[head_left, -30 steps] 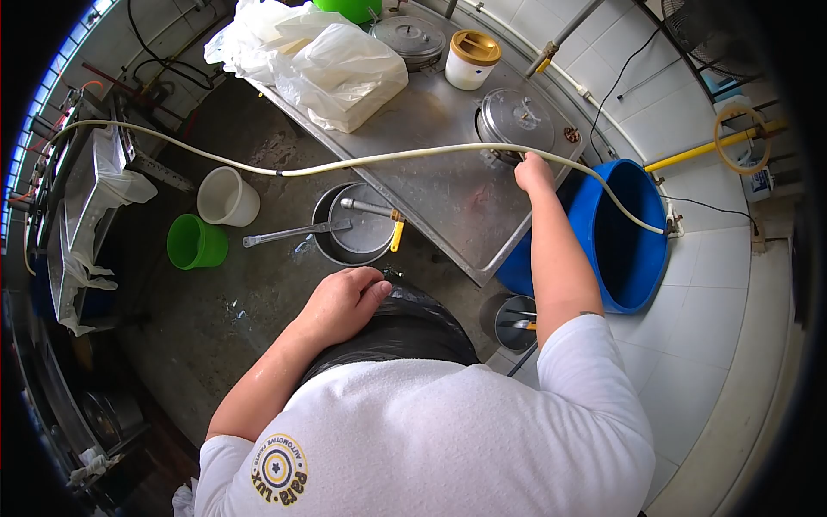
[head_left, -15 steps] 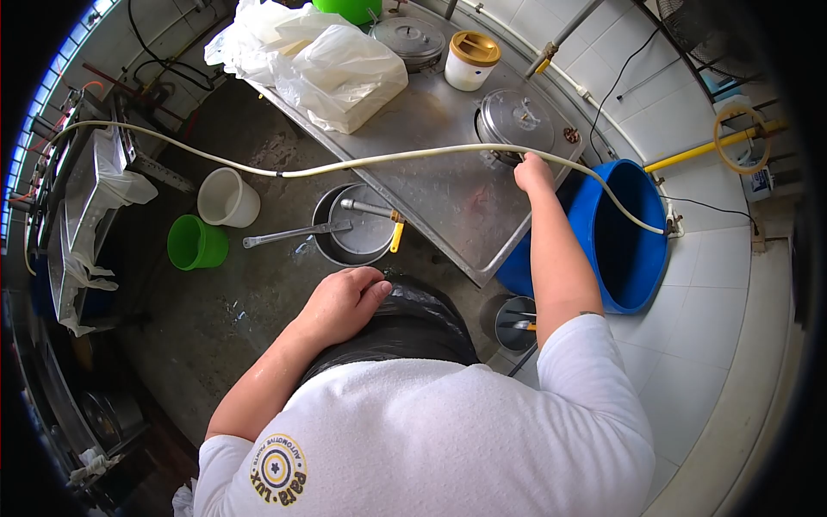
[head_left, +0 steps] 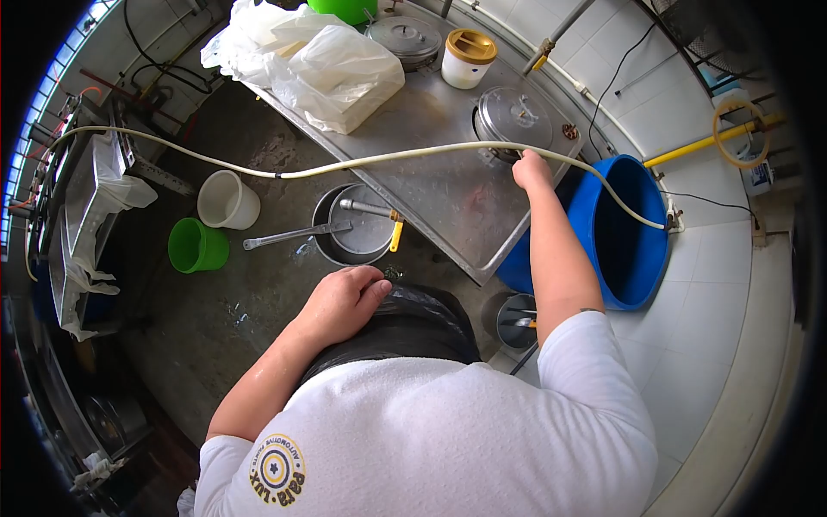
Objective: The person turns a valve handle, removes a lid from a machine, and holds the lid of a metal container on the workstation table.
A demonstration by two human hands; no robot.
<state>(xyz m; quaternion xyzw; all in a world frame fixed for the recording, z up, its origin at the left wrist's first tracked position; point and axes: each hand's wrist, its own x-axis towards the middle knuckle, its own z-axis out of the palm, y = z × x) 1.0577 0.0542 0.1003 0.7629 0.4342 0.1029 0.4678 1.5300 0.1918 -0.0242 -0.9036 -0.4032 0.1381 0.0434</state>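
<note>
My right hand reaches out over the metal table, fingers curled at the near side of a lidded metal pot, just below the pale hose. What those fingers grip is hidden. My left hand is closed in front of my waist, against the black apron; its palm side is turned away from view. A small dark clump shows by its fingertips, too small to make out. Beyond it, a wide metal pan holds a yellow-handled valve fitting and a long metal handle.
On the metal table are a white plastic bag, another lidded pot and a tub with a gold lid. A blue barrel lies to the right. Green and white buckets stand on the floor, left.
The view has shifted very slightly. Both hands keep the same pose and place, and the objects around them stay put.
</note>
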